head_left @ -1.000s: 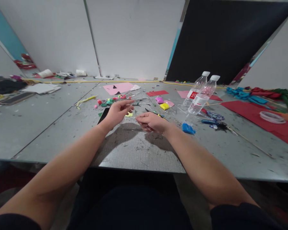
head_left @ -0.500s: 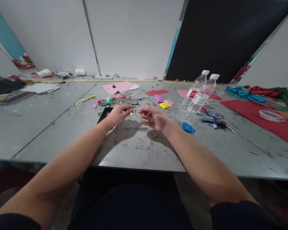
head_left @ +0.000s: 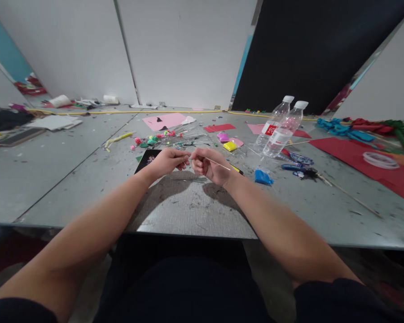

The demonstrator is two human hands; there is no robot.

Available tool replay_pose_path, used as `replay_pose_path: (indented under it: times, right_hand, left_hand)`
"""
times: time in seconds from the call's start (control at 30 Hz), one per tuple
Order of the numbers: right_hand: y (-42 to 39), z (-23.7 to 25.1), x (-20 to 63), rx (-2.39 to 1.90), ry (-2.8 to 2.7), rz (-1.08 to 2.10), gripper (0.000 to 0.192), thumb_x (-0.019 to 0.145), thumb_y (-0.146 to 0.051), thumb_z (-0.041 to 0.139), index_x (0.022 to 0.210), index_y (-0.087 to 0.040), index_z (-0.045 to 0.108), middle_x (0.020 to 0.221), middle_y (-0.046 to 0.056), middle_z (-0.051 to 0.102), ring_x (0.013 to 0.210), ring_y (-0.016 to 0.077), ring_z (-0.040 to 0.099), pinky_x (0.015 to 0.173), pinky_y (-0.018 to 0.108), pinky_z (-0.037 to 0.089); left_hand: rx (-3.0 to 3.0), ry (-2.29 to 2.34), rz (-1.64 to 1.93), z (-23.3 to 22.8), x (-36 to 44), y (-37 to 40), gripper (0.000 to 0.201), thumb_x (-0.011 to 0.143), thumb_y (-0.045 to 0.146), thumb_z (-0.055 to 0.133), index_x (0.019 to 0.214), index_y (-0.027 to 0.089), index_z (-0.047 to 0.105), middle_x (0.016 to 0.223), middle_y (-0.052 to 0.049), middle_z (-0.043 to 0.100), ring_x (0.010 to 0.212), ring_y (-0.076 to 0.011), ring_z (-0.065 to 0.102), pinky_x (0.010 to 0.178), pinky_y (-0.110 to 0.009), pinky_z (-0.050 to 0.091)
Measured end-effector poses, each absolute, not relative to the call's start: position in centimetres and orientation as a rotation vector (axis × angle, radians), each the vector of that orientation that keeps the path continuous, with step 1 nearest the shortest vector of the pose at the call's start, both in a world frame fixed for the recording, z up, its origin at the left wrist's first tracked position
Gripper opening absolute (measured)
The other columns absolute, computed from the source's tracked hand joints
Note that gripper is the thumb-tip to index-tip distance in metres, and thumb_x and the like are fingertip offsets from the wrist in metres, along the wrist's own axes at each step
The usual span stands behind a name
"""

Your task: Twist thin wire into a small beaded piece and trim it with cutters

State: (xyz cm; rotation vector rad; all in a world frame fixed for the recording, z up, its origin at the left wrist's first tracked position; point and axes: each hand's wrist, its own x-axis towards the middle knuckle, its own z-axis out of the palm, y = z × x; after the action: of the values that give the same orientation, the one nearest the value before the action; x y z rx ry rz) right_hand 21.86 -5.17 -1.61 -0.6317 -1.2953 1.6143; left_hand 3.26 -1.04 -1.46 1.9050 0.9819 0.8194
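My right hand (head_left: 208, 167) is curled, with a thin metal wire (head_left: 218, 163) held between thumb and forefinger. The wire slants down to the right across the palm. My left hand (head_left: 171, 160) has its thumb and fingers pressed together, with its fingertips right beside those of the right hand. What it pinches, if anything, is too small to make out. Several loose wires (head_left: 190, 179) lie on the table below the hands. A black panel (head_left: 142, 164) is partly covered by my left hand. Behind my right wrist shows a yellow and black tool (head_left: 236, 169).
Two clear plastic bottles (head_left: 280, 137) stand to the right. Near them are a blue packet (head_left: 263, 176), a yellow packet (head_left: 230, 146) and blue-handled pliers (head_left: 294, 168). Colourful small pieces (head_left: 151, 141) lie beyond my hands. Red sheets (head_left: 363, 161) cover the far right.
My hands have come together, and the left fingers have closed from a looser, stretched pose. The wire in my right hand now shows clearly. The view has shifted slightly.
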Motion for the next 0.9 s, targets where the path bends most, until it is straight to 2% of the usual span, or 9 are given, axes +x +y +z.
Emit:
replay_pose_path:
  times: [0.17,0.33,0.43,0.53,0.7,0.9]
  right_hand:
    - [-5.0,-1.7,21.4,-0.598,-1.208,1.578,0.040,0.071,-0.053,0.081,0.069,-0.020,0.060,0.052,-0.008,0.039,0.046,0.0062,0.036,0.046,0.023,0.028]
    - [-5.0,-1.7,21.6,-0.610,-1.123,1.631,0.044,0.064,-0.054,0.087,0.068,-0.019,0.060,0.050,-0.009,0.041,0.044,0.0060,0.038,0.044,0.023,0.029]
    - [-5.5,-1.3,22.0,-0.548,-1.173,1.731,0.040,0.065,-0.049,0.087,0.080,-0.018,0.065,0.058,-0.007,0.050,0.050,0.0070,0.045,0.043,0.022,0.030]
    - [-6.1,-0.9,22.2,-0.455,-1.257,1.782,0.050,0.063,-0.046,0.090,0.098,-0.018,0.066,0.067,-0.006,0.055,0.053,0.0071,0.049,0.040,0.021,0.024]
    - [-5.9,-1.3,21.7,-0.508,-1.327,1.540,0.069,0.067,-0.048,0.091,0.118,-0.022,0.053,0.066,-0.009,0.059,0.043,0.0043,0.043,0.037,0.020,0.024]
    - [-4.1,-2.9,21.2,-0.753,-1.350,1.158,0.056,0.071,-0.056,0.085,0.100,-0.023,0.050,0.066,-0.008,0.060,0.045,0.0073,0.055,0.038,0.020,0.039]
  left_hand:
    - [1.975,0.993,0.738,-1.5,3.4,-1.1,0.020,0.086,0.023,0.067,0.069,0.015,0.073,0.057,-0.002,0.063,0.051,-0.0092,0.055,0.054,-0.022,0.045]
    - [2.039,1.005,0.697,-1.4,3.5,-1.2,0.022,0.085,0.021,0.063,0.066,0.015,0.070,0.059,-0.002,0.064,0.054,-0.0104,0.055,0.056,-0.024,0.043]
    - [2.072,1.037,0.759,-1.4,3.3,-1.1,0.025,0.084,0.022,0.061,0.059,0.015,0.065,0.057,-0.001,0.061,0.054,-0.0098,0.051,0.056,-0.024,0.039]
    - [2.067,1.075,0.796,-1.4,3.2,-1.0,0.026,0.082,0.023,0.059,0.058,0.016,0.062,0.055,0.000,0.057,0.052,-0.0093,0.047,0.055,-0.025,0.036]
    - [2.131,1.045,0.748,-1.4,3.5,-1.3,0.025,0.081,0.024,0.057,0.057,0.016,0.057,0.055,0.000,0.058,0.053,-0.0095,0.049,0.055,-0.024,0.036]
    - [2.271,1.028,0.699,-1.5,3.9,-1.7,0.028,0.085,0.028,0.055,0.060,0.017,0.060,0.053,0.001,0.057,0.050,-0.0097,0.047,0.052,-0.024,0.034]
